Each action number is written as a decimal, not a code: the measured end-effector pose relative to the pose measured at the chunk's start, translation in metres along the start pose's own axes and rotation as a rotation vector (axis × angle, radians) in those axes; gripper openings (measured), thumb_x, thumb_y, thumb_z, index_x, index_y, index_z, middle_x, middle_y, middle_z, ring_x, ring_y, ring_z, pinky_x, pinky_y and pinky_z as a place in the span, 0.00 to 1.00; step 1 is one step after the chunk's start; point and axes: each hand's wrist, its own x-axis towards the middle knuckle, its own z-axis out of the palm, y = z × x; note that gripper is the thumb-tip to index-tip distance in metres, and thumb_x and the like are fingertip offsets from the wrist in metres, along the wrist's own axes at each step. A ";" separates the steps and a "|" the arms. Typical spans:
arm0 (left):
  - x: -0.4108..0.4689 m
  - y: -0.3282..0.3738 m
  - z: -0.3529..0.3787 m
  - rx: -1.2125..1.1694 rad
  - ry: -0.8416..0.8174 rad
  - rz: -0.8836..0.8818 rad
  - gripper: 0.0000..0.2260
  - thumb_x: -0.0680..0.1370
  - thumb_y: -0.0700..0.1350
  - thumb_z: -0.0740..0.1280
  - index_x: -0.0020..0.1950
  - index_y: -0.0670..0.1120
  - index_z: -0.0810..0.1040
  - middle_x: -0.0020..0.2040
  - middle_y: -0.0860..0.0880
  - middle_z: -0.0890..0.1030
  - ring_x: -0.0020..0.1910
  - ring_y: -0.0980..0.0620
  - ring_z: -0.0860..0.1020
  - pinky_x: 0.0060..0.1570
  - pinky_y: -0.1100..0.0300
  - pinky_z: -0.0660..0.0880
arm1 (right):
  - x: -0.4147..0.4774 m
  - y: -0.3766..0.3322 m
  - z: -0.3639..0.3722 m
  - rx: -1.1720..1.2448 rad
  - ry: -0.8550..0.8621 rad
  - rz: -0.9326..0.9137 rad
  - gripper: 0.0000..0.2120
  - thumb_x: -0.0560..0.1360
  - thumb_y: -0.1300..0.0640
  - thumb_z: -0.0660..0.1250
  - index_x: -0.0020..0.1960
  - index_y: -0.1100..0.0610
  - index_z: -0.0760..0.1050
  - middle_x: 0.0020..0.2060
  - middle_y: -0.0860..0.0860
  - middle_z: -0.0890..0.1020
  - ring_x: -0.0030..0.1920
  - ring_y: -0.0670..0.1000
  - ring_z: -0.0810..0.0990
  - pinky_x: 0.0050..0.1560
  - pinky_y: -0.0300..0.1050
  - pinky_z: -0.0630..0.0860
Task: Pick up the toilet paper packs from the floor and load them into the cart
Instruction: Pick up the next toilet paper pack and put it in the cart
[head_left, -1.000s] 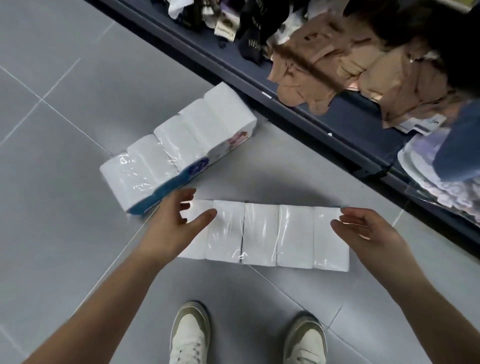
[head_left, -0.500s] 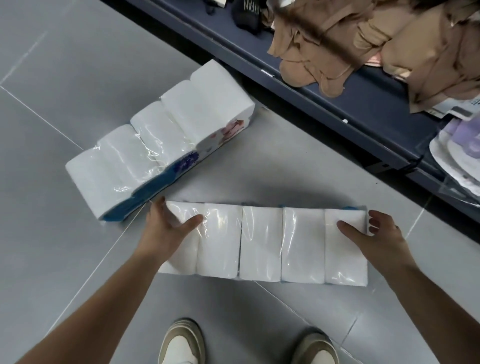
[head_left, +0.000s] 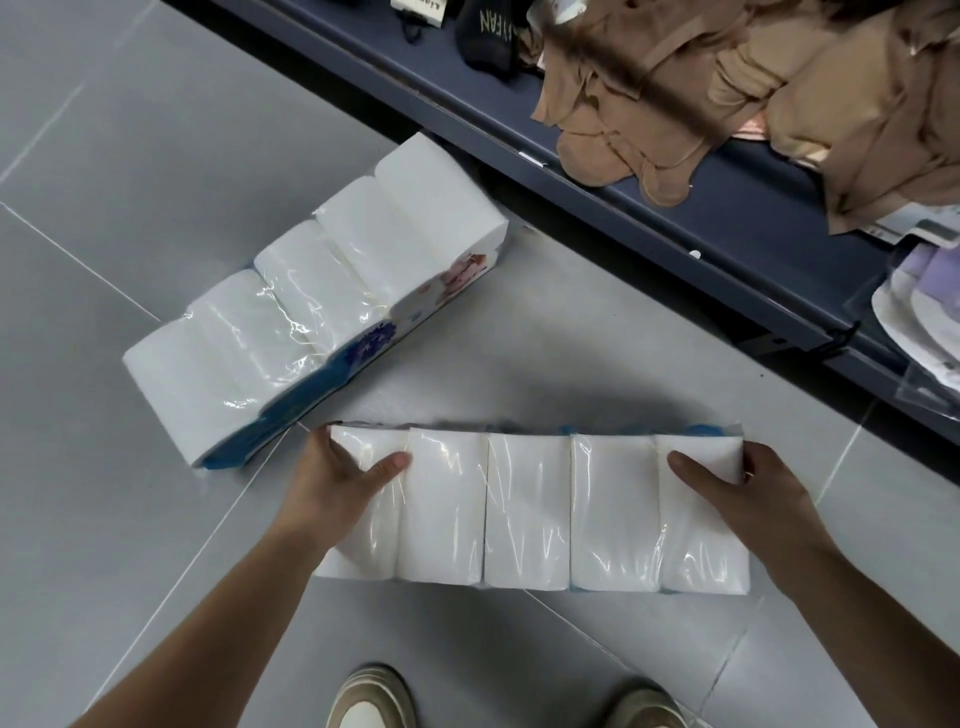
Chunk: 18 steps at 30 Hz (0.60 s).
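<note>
Toilet paper pack (head_left: 530, 506) lengthwise left-to-right

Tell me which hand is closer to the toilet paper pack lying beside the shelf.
Left. The left hand grips the held pack's left end, just below the floor pack's near end; the right hand grips the opposite end, well away from it.

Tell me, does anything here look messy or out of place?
The far toilet paper pack lies askew on the floor beside the shelf, and tan stockings sprawl in a loose heap, toes hanging over the shelf edge.
</note>
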 end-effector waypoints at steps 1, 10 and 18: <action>-0.004 0.001 0.000 -0.013 0.012 0.014 0.30 0.70 0.56 0.80 0.61 0.45 0.68 0.40 0.51 0.69 0.38 0.53 0.70 0.40 0.56 0.68 | -0.002 0.000 -0.001 0.002 0.004 -0.008 0.35 0.66 0.38 0.78 0.65 0.54 0.72 0.54 0.53 0.81 0.53 0.59 0.81 0.57 0.62 0.80; -0.031 0.010 -0.007 -0.194 0.077 0.176 0.29 0.70 0.44 0.81 0.62 0.52 0.68 0.46 0.61 0.74 0.43 0.65 0.74 0.43 0.68 0.68 | -0.026 -0.003 -0.010 0.118 0.045 -0.100 0.31 0.68 0.43 0.80 0.65 0.52 0.72 0.53 0.50 0.82 0.52 0.55 0.82 0.52 0.55 0.81; -0.043 0.005 -0.020 -0.333 0.124 0.284 0.40 0.64 0.41 0.85 0.69 0.56 0.68 0.65 0.56 0.78 0.61 0.61 0.79 0.63 0.57 0.75 | -0.040 0.009 -0.016 0.279 0.076 -0.201 0.32 0.65 0.47 0.82 0.64 0.46 0.72 0.55 0.44 0.84 0.54 0.48 0.84 0.56 0.54 0.82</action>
